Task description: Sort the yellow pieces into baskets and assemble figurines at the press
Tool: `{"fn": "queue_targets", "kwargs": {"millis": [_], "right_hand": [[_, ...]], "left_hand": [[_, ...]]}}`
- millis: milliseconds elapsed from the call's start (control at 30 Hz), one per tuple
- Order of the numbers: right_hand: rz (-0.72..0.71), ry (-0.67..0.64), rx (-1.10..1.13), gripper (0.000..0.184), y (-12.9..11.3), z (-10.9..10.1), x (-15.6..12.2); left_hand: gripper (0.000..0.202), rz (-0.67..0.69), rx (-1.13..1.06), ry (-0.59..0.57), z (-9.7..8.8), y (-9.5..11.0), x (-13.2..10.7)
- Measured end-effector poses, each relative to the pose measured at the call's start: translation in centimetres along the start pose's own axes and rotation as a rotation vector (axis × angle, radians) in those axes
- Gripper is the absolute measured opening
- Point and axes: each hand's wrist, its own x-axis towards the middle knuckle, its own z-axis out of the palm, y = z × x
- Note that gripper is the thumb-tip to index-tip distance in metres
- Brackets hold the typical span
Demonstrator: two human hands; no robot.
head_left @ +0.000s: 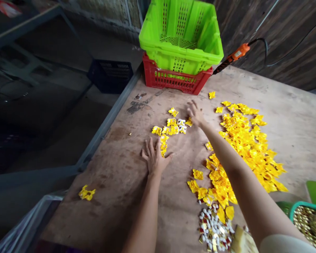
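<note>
My left hand (pixel 155 156) lies on the wooden table with its fingers spread, beside a short row of small yellow plastic pieces (pixel 163 144). Further up, my right hand (pixel 196 114) reaches out with fingers apart and slightly blurred, close to a single yellow piece (pixel 189 122). Between the hands is a cluster of yellow pieces (pixel 171 130), with white pieces bearing dark eye-like spots (pixel 182 125) at its right side. A large heap of yellow pieces (pixel 242 137) spreads to the right, partly hidden behind my right forearm.
A green crate (pixel 181 52) sits in a red crate (pixel 173 82) at the far edge, beside an orange-handled tool (pixel 238 52) with a cord. Small white and gold parts (pixel 214 225) lie near the front. A teal-rimmed container (pixel 305 203) of gold parts stands right. A dark blue basket (pixel 110 75) is beyond the table.
</note>
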Motion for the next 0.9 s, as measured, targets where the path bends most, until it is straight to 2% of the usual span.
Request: {"fn": "queue_targets", "kwargs": {"millis": [67, 200, 267, 367, 467, 567, 667, 800, 900], "right_hand": [[-0.194, -0.123, 0.102, 0.055, -2.4, 1.9, -0.3], [-0.475, -0.195, 0.301, 0.058, -5.9, 4.1, -1.7], [-0.525, -0.208, 0.413, 0.057, -7.3, 4.8, -3.4], [-0.527, -0.208, 0.612, 0.053, -9.3, 5.8, -6.7], [-0.442, -0.162, 0.811, 0.044, -11.4, 6.8, -9.8], [-0.246, -0.093, 0.958, 0.039, -13.4, 7.2, -12.1], [-0.074, -0.038, 1.029, 0.037, -15.1, 7.0, -14.4], [0.008, 0.001, 1.056, 0.039, -16.6, 6.7, -19.0], [0.152, 0.086, 1.097, 0.041, -17.6, 6.7, -24.1]], "left_hand": [[0.107, 0.000, 0.011, -0.001, -0.1, 0.0, 0.0], [0.110, -0.007, 0.004, -0.012, -0.1, 0.1, 0.0], [0.111, 0.001, -0.016, -0.010, 0.0, 0.0, -0.1], [0.111, 0.027, -0.065, 0.014, 0.5, -0.3, -0.1], [0.109, 0.072, -0.138, 0.055, 1.0, -0.9, -0.2], [0.102, 0.119, -0.290, 0.112, 1.4, -1.8, -0.5], [0.091, 0.174, -0.519, 0.169, 1.0, -2.4, -1.5], [0.073, 0.221, -0.642, 0.149, -1.6, -2.4, -4.0], [0.068, 0.277, -0.672, 0.001, -5.1, -2.3, -7.1]]}}
